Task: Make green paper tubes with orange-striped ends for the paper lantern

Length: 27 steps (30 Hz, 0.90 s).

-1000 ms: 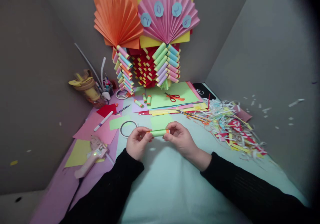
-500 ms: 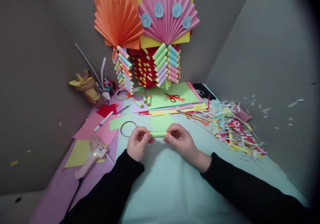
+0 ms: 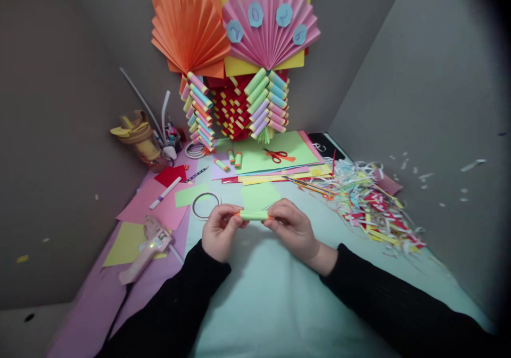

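Note:
Both my hands hold a small green paper roll (image 3: 254, 215) with orange ends, level above the pale mint sheet (image 3: 279, 294). My left hand (image 3: 219, 231) pinches its left end with thumb and fingertips. My right hand (image 3: 293, 227) pinches the right end, fingers curled over it. A loose green paper square (image 3: 259, 194) lies just behind the roll. A ring of tape (image 3: 205, 205) lies on the table left of my left hand.
A pink glue gun (image 3: 146, 249) lies at the left on pink and yellow paper. Orange scissors (image 3: 278, 156) rest on stacked coloured sheets behind. A paper lantern with fans and rolled tubes (image 3: 239, 81) stands at the back. Shredded paper scraps (image 3: 371, 203) pile at the right.
The roll has turned a little between my fingers and my right hand has shifted slightly along it. Nothing else has moved.

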### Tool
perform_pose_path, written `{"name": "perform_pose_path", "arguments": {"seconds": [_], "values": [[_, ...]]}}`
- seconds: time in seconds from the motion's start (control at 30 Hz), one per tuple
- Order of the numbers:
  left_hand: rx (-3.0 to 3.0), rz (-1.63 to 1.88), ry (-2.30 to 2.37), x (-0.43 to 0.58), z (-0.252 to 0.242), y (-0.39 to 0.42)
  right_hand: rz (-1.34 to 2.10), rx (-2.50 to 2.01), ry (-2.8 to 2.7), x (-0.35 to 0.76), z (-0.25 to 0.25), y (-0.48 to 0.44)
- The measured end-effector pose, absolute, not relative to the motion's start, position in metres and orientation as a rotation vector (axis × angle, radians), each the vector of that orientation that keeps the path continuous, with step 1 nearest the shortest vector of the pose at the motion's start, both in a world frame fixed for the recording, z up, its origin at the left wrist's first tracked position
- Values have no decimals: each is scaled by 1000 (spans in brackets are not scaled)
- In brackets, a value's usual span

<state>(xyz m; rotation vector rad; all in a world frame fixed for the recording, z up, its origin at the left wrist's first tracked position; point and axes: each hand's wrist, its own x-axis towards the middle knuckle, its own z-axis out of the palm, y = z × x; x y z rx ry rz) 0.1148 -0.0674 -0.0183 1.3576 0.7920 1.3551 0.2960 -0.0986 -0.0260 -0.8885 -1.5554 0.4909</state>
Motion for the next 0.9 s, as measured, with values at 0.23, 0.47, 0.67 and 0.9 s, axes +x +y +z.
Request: {"name": "perform_pose_path", "arguments": {"seconds": [0.23,0.47,0.67,0.9], "values": [[1766,1489,643,106,-21,-68,242,-795,-1678,302,-20,-102],[1952,1532,639,104,-18,-69,128,-806,-1719,302,-21,-103],[1863,1504,728,105,-21,-68,204,-825,-1709,304,-23,-104],[1949,1525,752,102,-15,-64,404,-779,-1564,302,-34,-91]]}}
